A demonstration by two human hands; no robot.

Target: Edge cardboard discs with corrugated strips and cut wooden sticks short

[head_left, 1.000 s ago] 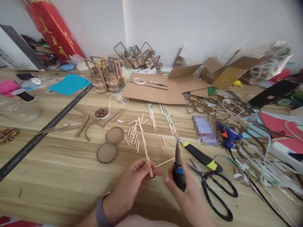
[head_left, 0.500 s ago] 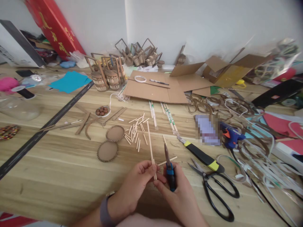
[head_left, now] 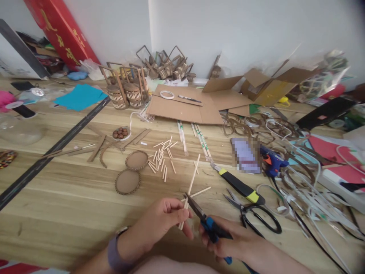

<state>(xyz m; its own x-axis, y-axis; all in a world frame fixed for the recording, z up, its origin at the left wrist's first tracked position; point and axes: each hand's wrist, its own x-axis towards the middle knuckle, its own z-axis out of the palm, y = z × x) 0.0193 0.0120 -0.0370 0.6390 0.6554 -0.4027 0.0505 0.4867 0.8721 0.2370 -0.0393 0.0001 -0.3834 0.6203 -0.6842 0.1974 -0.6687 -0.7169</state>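
Between the thumb and fingers of my left hand [head_left: 175, 217] are thin wooden sticks, one long stick [head_left: 194, 177] slanting up and away and a shorter piece lying along it. My right hand [head_left: 228, 239] grips long-nosed pliers [head_left: 211, 226] with black and blue handles. Their narrow jaws point up and left and meet the long stick just above my left fingertips; whether they have closed on it I cannot tell. Behind the jaws another loose stick [head_left: 203, 191] lies on the table. Many short cut sticks [head_left: 161, 158] are scattered beyond my hands.
Black-handled scissors [head_left: 264, 217] and a yellow-black cutter [head_left: 239, 184] lie to the right, near a blue glue gun [head_left: 273, 161] and tangled strips. Two round cardboard discs [head_left: 128, 181] rest at left. Small woven baskets [head_left: 118, 97] and flat cardboard [head_left: 176, 110] stand farther back.
My right hand has turned the pliers from upright to slanting left, bringing the jaws to the stick. The long stick in my left hand now leans to the right.
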